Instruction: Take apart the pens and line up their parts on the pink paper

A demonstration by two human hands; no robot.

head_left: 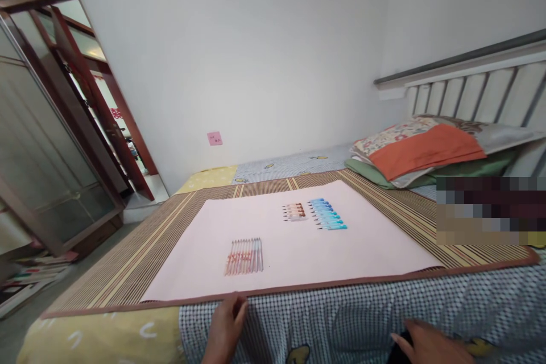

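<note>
A large pale pink sheet lies on a striped mat on a bed. On its front left part is a row of thin pinkish pens. Farther back, short brown-ended pens lie beside a column of blue and turquoise pens. My left hand is at the mat's front edge, below the thin pens, its fingers curled together; whatever they pinch is too small to make out. Lower right, my right hand rests near a dark object, over the checked bedding, with thumb and fingers apart and nothing visible held.
The striped mat surrounds the sheet. Pillows are piled at the back right by a white headboard. A pink note is on the wall. An open doorway stands at the left, with stacked items on the floor.
</note>
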